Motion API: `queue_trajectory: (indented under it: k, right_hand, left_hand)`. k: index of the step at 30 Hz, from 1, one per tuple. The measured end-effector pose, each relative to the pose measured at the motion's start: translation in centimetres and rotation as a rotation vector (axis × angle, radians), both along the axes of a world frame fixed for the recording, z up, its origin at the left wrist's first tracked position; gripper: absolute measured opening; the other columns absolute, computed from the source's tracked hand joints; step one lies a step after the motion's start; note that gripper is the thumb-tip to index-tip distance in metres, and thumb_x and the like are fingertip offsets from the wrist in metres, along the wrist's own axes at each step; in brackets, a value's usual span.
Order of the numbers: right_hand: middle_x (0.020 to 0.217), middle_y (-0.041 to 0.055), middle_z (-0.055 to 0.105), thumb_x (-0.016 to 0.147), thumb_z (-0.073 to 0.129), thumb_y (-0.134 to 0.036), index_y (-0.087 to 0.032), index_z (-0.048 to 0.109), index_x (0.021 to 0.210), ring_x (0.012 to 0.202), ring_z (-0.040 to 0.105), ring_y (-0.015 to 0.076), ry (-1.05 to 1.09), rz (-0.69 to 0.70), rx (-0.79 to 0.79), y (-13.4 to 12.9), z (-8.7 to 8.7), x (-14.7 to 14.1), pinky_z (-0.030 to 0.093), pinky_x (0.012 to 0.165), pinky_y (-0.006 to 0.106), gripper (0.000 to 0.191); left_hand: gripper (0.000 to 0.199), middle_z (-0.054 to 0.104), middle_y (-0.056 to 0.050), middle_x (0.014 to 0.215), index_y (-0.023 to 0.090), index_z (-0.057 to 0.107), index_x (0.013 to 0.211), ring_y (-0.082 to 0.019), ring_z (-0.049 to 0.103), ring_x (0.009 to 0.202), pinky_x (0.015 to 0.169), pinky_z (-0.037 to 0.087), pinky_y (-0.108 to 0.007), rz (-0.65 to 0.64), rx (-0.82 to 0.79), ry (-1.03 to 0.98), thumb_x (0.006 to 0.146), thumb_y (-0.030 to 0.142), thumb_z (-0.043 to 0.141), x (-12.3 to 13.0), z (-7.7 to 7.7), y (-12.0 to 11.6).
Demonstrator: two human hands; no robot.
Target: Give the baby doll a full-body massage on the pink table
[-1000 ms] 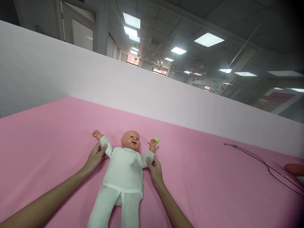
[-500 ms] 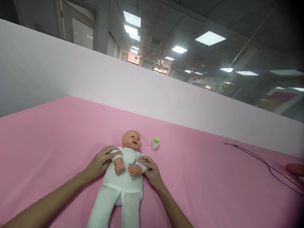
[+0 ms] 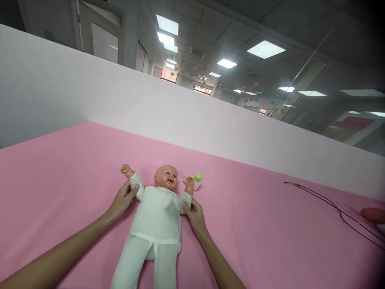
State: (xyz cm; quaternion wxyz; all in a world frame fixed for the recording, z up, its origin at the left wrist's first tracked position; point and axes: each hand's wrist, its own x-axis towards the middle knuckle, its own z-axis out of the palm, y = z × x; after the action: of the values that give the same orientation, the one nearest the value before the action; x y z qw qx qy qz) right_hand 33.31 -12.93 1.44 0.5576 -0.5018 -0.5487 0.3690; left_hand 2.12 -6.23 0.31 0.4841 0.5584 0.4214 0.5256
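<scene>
A baby doll [image 3: 158,214] in a white top and white trousers lies on its back on the pink cloth [image 3: 255,233], head away from me. Its two arms are raised and spread to the sides of its head. My left hand [image 3: 122,198] is closed round the sleeve of the doll's arm at the left, thumb on top. Closed round the other sleeve, at the right, is my right hand [image 3: 195,213]. A small white bottle with a green cap [image 3: 197,178] stands behind the doll's right-hand-side fist and is partly hidden by it.
A white partition wall [image 3: 180,116] runs along the far edge of the pink surface. Thin black cords [image 3: 331,202] lie at the right, beside an orange-brown rounded object [image 3: 373,214] cut off by the frame edge.
The doll's arms have swung from its chest up and outward, with my hands gripping the sleeves. One doll hand now covers part of the bottle. The doll's body has stayed in place.
</scene>
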Motion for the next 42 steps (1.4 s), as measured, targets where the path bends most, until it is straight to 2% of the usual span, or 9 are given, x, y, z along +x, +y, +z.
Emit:
queue_trajectory:
  k: [4,9,14,17,22,26,30,36,42]
  right_hand:
    - [0.109,0.0082,0.075,0.082,0.080,-0.035,-0.026,0.084,0.104,0.103,0.068,0.0274,-0.210,0.136,0.090,-0.6,0.5,-0.3,0.056,0.090,0.039,0.024]
    - [0.118,0.0081,0.073,0.083,0.073,-0.026,-0.035,0.085,0.108,0.111,0.068,0.0273,-0.231,0.196,0.106,-0.8,0.5,-0.5,0.057,0.094,0.042,0.029]
    - [0.116,0.0087,0.076,0.079,0.080,-0.028,-0.030,0.085,0.108,0.111,0.069,0.0291,-0.188,0.160,0.099,-0.4,0.5,-0.4,0.056,0.098,0.044,0.030]
    - [0.106,0.0089,0.079,0.075,0.087,-0.039,-0.023,0.083,0.103,0.102,0.071,0.0296,-0.044,0.098,0.049,-0.1,0.2,0.0,0.057,0.093,0.044,0.032]
    - [0.106,0.0108,0.079,0.076,0.086,-0.057,-0.018,0.076,0.105,0.099,0.072,0.0289,0.223,-0.123,-0.017,0.2,0.4,1.2,0.058,0.090,0.042,0.050]
    - [0.119,0.0105,0.076,0.079,0.083,-0.058,-0.020,0.068,0.126,0.109,0.070,0.0283,0.343,-0.277,0.045,0.1,1.5,2.0,0.058,0.091,0.038,0.062]
    - [0.112,0.0077,0.076,0.079,0.079,-0.059,-0.021,0.060,0.133,0.101,0.069,0.0230,0.410,-0.428,0.057,0.5,2.0,3.0,0.056,0.077,0.029,0.068]
    - [0.100,0.0054,0.077,0.065,0.084,-0.046,-0.020,0.058,0.130,0.090,0.069,0.0217,0.431,-0.643,-0.073,1.4,1.0,5.6,0.056,0.074,0.029,0.075]
    - [0.099,0.0072,0.075,0.068,0.072,-0.048,-0.019,0.072,0.109,0.091,0.070,0.0253,0.017,-0.701,-0.103,1.6,0.2,7.1,0.056,0.080,0.035,0.050]
  left_hand:
    - [0.025,0.073,-0.010,0.122,0.021,0.071,0.116,-0.027,0.068,0.111,0.094,0.057,-0.042,-0.104,0.350,0.319,0.099,0.031,0.055,0.0,-0.3,-0.9]
    - [0.062,0.068,-0.004,0.137,0.033,0.071,0.135,-0.023,0.059,0.130,0.106,0.053,-0.041,-0.152,0.651,0.517,0.090,0.002,0.041,0.0,-0.1,-1.3]
    - [0.061,0.068,-0.005,0.137,0.031,0.070,0.135,-0.025,0.059,0.130,0.108,0.052,-0.044,-0.145,0.588,0.503,0.087,0.004,0.046,-0.1,-0.1,-1.2]
    - [0.054,0.069,-0.007,0.134,0.028,0.061,0.145,-0.027,0.064,0.121,0.103,0.055,-0.045,-0.103,0.395,0.381,0.092,0.017,0.052,0.0,-0.3,-1.1]
    - [0.071,0.068,-0.007,0.116,0.025,0.035,0.158,-0.023,0.068,0.096,0.084,0.059,-0.038,0.162,0.087,0.076,0.096,0.044,0.062,0.0,-0.1,-0.2]
    - [0.083,0.060,-0.010,0.134,0.029,0.028,0.159,-0.026,0.065,0.115,0.097,0.056,-0.042,0.354,-0.007,-0.048,0.090,0.048,0.070,-0.8,0.6,0.5]
    - [0.097,0.043,-0.015,0.154,0.028,0.015,0.167,-0.030,0.047,0.141,0.117,0.044,-0.049,0.533,-0.060,0.018,0.089,0.044,0.070,-1.7,1.0,0.9]
    - [0.071,0.046,-0.017,0.145,0.022,0.046,0.157,-0.039,0.040,0.143,0.118,0.038,-0.059,0.656,-0.037,0.381,0.091,0.044,0.062,-2.4,0.3,1.4]
    - [0.050,0.064,-0.015,0.124,0.021,0.066,0.138,-0.037,0.055,0.126,0.116,0.038,-0.057,0.641,0.065,0.618,0.094,0.039,0.053,-3.2,-0.2,2.0]
